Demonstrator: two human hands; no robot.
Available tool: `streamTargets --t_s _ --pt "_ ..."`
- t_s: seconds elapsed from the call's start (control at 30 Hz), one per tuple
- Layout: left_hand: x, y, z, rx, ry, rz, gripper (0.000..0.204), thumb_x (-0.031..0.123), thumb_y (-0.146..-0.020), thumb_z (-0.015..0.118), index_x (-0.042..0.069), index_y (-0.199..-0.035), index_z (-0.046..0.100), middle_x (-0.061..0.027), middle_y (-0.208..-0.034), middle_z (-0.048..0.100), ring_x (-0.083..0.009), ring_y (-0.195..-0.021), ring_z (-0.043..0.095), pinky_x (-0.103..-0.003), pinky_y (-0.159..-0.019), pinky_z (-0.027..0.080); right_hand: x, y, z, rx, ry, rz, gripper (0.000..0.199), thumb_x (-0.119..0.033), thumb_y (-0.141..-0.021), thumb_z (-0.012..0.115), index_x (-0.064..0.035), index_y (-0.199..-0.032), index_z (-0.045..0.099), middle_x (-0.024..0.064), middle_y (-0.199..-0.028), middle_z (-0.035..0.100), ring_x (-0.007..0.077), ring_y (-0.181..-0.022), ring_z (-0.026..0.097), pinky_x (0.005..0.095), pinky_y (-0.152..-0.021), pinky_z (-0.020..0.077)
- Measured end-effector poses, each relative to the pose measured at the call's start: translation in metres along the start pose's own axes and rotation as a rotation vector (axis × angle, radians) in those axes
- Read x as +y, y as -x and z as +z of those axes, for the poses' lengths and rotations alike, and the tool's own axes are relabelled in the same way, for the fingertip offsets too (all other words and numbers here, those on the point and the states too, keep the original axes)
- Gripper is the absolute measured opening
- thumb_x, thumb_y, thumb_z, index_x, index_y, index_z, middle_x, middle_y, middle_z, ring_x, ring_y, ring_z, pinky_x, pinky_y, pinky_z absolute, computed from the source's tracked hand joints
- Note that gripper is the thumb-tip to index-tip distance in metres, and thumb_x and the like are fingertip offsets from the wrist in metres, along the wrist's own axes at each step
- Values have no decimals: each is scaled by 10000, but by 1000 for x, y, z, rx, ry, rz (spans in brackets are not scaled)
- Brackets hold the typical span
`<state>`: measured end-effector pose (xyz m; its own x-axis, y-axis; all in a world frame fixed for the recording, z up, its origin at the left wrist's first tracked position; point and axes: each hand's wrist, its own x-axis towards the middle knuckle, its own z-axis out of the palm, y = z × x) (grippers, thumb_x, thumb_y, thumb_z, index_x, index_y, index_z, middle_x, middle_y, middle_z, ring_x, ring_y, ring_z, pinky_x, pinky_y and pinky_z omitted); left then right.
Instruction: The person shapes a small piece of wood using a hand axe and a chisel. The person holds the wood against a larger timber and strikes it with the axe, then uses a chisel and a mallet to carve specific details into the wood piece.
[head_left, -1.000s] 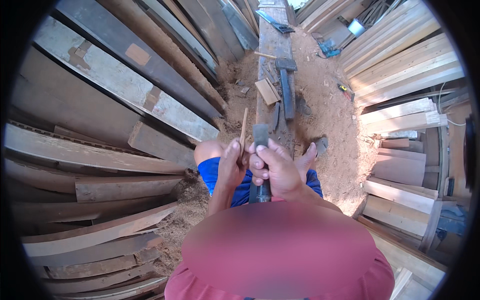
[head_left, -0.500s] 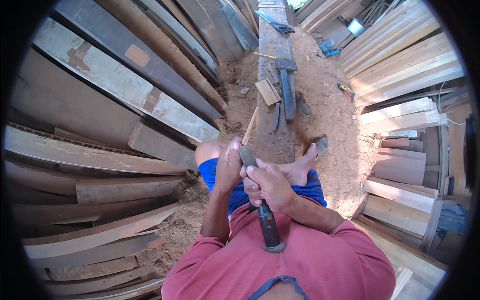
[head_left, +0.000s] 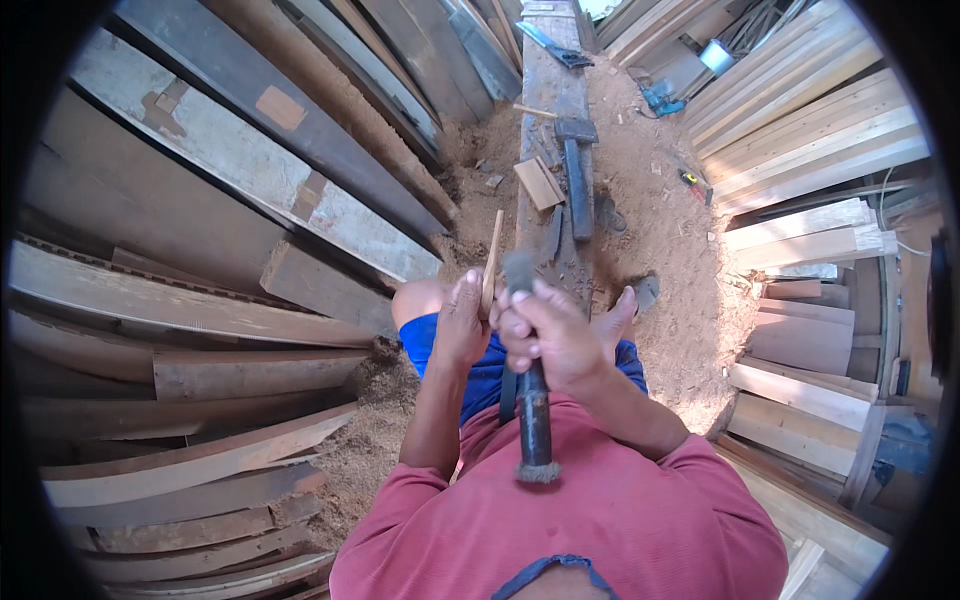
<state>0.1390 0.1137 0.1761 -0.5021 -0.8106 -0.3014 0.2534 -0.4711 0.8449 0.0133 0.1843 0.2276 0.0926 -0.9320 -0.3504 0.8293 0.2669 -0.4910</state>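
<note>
The wood strip [head_left: 491,262] stands pinched in our left hand [head_left: 462,322], just beside our right hand [head_left: 548,330] clenching the hammer [head_left: 530,400]; a glancing blow could hit our fingers.

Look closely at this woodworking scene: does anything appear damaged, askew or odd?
Yes. The butt end of the dark tool handle in the right hand looks frayed and mushroomed. Sawdust and offcuts litter the ground around the long plank.
</note>
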Motion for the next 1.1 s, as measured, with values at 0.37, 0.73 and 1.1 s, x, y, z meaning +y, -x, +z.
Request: streamTargets --t_s 0.37,0.73,1.1 --pt "-32 50 -35 -365 -488 104 440 435 -1046 375 78 -842 533 19 -567 440 -82 -484 371 -235 -459 299 -14 58 16 15 266 -215 165 -225 -1012 447 -63 -1004 480 -27 -620 403 56 -462 369 229 -434 383" --pt "1 21 -23 -187 233 -43 412 431 -1039 403 49 -1019 557 -72 -725 604 -105 -490 456 -241 -455 372 -3 12 -6 24 70 -87 126 -200 -1012 466 -85 -1058 493 -23 -719 474 45 -519 402 228 -485 416" --pt "-4 -5 -17 -92 80 65 391 333 -1061 370 22 -984 595 -33 -692 541 -100 -555 425 -233 -542 365 8 3 2 -24 33 18 104 -199 -1008 461 -106 -1027 502 -40 -706 467 40 -500 389 233 -472 397"
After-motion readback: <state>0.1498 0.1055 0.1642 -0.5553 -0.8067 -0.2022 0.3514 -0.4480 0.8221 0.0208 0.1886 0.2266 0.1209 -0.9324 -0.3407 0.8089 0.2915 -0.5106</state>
